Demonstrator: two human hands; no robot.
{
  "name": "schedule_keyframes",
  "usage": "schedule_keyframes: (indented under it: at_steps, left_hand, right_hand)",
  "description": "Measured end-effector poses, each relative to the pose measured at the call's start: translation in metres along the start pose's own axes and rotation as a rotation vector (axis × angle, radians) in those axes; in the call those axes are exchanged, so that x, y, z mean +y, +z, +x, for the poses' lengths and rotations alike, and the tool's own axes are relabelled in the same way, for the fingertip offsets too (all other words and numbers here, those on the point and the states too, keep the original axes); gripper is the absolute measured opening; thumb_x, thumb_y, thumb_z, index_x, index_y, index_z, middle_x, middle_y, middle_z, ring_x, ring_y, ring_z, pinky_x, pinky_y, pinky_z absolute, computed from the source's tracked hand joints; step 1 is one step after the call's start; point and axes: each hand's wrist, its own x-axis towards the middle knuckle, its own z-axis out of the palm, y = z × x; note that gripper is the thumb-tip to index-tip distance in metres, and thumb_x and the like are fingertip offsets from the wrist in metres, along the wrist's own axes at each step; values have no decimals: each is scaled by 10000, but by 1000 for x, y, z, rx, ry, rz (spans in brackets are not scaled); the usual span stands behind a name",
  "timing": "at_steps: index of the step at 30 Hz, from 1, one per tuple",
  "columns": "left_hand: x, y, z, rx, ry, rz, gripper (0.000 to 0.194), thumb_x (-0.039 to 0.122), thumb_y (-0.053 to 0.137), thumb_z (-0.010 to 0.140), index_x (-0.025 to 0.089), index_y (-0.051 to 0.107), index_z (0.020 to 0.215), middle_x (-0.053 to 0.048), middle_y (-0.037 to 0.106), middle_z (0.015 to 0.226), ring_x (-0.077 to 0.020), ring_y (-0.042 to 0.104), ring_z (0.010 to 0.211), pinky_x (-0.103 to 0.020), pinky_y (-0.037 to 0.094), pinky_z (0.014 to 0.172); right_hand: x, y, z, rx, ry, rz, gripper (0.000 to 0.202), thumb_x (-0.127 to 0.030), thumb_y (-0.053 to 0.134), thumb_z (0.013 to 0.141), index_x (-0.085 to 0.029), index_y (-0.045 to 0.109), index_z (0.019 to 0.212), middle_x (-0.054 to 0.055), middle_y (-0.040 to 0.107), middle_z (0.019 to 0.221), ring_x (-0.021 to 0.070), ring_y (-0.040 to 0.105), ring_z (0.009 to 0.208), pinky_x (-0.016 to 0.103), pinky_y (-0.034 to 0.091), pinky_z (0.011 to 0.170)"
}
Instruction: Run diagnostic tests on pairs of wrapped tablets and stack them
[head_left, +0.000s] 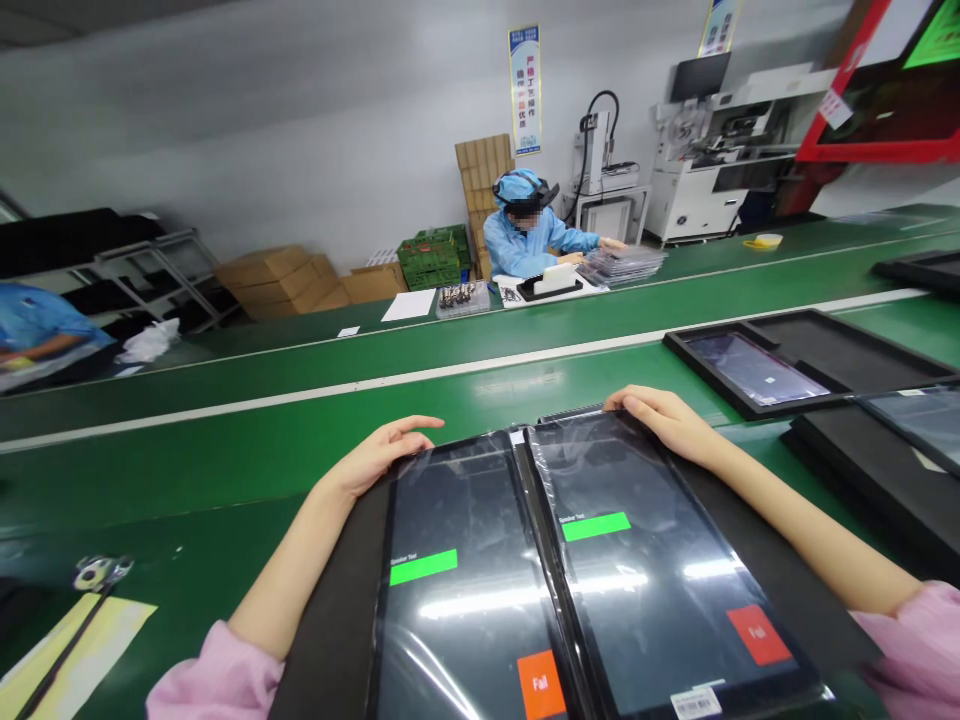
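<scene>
Two film-covered tablets lie side by side on black foam, the left tablet (pixel 472 620) and the right tablet (pixel 660 590). Each screen shows a green bar under "Speaker Test" and a "Fail" box, orange on the left, red on the right. My left hand (pixel 390 450) rests at the top left corner of the left tablet, fingers apart and partly raised. At the far edge of the right tablet, my right hand (pixel 664 415) has its fingers curled over the rim. A white label (pixel 696 703) sits low on the right tablet.
Black foam trays (pixel 885 350) with tablets stand at the right. A yellow sheet (pixel 82 640) with a small part lies at the left. Across the green bench (pixel 247 430), a person in blue (pixel 510 235) handles stacked clear trays (pixel 622 265); another person's sleeve (pixel 45 315) shows far left.
</scene>
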Motion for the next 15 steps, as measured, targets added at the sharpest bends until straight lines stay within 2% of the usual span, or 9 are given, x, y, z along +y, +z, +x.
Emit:
schedule_keyframes:
  at_steps: [5, 8, 10, 13, 15]
  left_hand:
    - [0, 3, 3, 219, 181, 107, 711, 775, 775, 697, 165, 748, 1062, -115, 777, 933, -248, 712, 852, -301, 536, 734]
    - [12, 12, -14, 347, 333, 383, 679, 803, 618, 815, 179, 747, 1052, -138, 776, 1065, -310, 710, 1012, -377, 556, 875]
    - [24, 25, -35, 335, 423, 678, 596, 721, 512, 933, 201, 753, 1095, -124, 767, 1161, -328, 688, 1118, -426, 523, 1021]
    - [39, 54, -68, 188, 513, 1083, 530, 620, 433, 1020, 241, 729, 1243, -103, 724, 1327, -326, 648, 1239, -473, 473, 1133]
    - [43, 74, -81, 98, 565, 1264, 541, 603, 409, 1046, 251, 683, 1351, -113, 649, 1463, -335, 604, 1327, -531, 443, 1176]
  right_hand:
    - [1, -3, 3, 40, -52, -14, 608, -719, 393, 992, -226, 741, 918, 107, 737, 955, 285, 682, 942, 419, 547, 899]
    - [-11, -11, -11, 168, -110, -71, 568, -688, 396, 1014, -229, 730, 1006, 112, 710, 1010, 289, 665, 993, 436, 539, 913]
    - [-26, -17, -30, 207, -181, -117, 512, -633, 392, 1044, -240, 716, 1099, 108, 698, 1075, 290, 652, 1051, 448, 520, 946]
    - [-48, -18, -61, 134, -339, -184, 475, -561, 346, 1084, -263, 704, 1180, 104, 686, 1151, 288, 645, 1104, 456, 483, 976]
    - [-54, -14, -74, 130, -448, -228, 488, -557, 328, 1088, -258, 695, 1202, 106, 694, 1141, 289, 656, 1070, 465, 471, 955]
